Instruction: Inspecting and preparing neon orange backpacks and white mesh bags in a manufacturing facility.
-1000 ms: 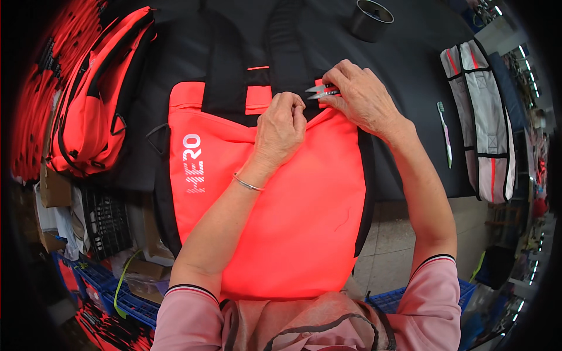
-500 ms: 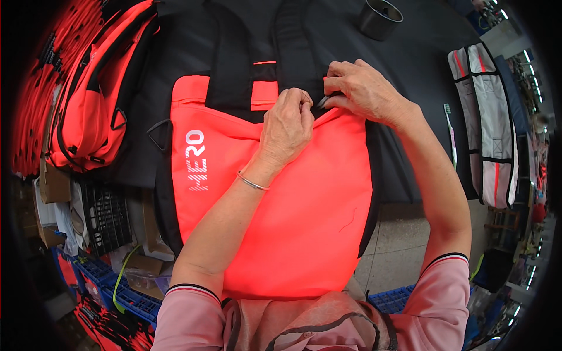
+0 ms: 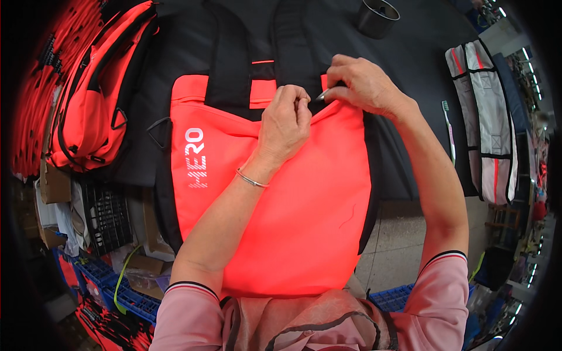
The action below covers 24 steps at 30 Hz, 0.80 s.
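Observation:
A bright coral-red backpack [image 3: 281, 216] with black sides lies in front of me, its near end against my body. Its black shoulder straps [image 3: 229, 58] stretch away across the table. At the far edge of the red panel, my left hand [image 3: 285, 120] is closed in a pinch, the fabric puckered beneath its fingertips. Just right of it, my right hand [image 3: 363, 85] is curled around a small pointed metal tool [image 3: 322, 95], whose tip shows toward the left hand; its exact kind is hidden. A loose dark thread [image 3: 349, 216] rests on the red panel.
A dark metal cup [image 3: 378, 19] stands at the back. Toward the right lie a toothbrush [image 3: 448, 131] and a grey-white bag piece with black trim [image 3: 489, 123]. Another red backpack [image 3: 96, 99] leans at left, beside stacked red pieces [image 3: 35, 117]. Blue crates [image 3: 132, 301] sit below the table.
My right hand has shifted slightly up, and more of the metal tool's tip now shows. The left hand keeps its pinch almost in place.

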{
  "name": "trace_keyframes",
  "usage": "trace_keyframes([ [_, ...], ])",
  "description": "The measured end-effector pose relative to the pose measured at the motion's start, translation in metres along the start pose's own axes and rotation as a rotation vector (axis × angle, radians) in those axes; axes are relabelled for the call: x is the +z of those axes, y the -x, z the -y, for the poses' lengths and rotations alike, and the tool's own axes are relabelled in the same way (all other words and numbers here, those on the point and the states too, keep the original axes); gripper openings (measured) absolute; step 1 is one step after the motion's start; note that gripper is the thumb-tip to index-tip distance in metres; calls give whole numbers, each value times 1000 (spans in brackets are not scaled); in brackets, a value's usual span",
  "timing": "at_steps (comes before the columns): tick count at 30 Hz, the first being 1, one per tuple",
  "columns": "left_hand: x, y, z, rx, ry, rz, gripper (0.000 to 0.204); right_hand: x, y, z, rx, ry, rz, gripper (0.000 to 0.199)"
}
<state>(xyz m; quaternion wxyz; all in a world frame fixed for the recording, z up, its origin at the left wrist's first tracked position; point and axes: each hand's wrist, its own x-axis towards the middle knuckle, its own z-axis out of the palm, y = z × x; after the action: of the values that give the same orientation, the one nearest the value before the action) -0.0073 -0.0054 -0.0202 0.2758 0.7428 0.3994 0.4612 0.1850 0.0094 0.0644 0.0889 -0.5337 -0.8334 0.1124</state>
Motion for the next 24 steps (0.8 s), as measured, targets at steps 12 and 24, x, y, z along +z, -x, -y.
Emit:
trace_keyframes([
  [12,22,82,-74,591,171,519,18,29,-16,7,506,-796,-707,28],
  [24,-88,-2,-47,489,-617,234,22,73,-12,28,472,-759,-963,12],
])
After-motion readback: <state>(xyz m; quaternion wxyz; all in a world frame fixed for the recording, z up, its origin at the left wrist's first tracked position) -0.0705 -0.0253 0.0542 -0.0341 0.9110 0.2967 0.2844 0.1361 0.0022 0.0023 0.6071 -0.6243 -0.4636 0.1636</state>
